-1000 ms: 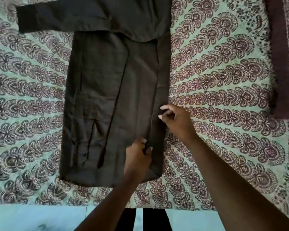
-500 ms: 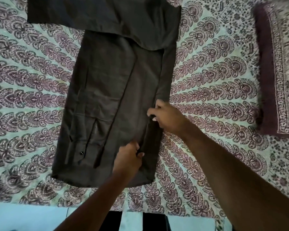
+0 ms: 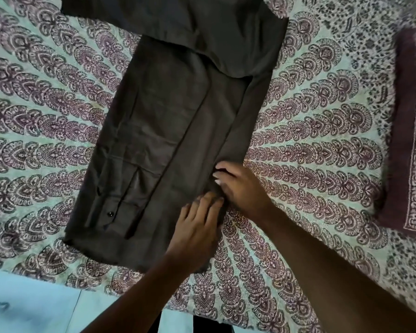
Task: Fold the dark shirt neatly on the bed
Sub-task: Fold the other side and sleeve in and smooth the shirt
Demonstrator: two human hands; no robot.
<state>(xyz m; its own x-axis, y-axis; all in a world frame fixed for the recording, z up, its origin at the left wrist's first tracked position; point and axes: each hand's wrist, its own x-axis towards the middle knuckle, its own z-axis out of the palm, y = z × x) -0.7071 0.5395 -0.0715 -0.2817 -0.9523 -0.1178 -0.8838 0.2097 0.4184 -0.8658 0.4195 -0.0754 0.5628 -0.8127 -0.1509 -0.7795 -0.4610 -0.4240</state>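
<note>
Dark shirt [image 3: 168,131] under both hands, on bed [image 3: 310,140].

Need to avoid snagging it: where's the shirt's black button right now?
In the head view, the button sits on the dark shirt's lower left, near the hem, left of the left hand.

We see a dim, softly lit scene with no hard shadows or glare. The dark shirt [image 3: 168,145] loses fold detail in the gloom, the left hand [image 3: 197,231] shows slight motion blur, and wide-angle distortion bends the patterned bedspread [image 3: 310,145] at the edges.
</note>
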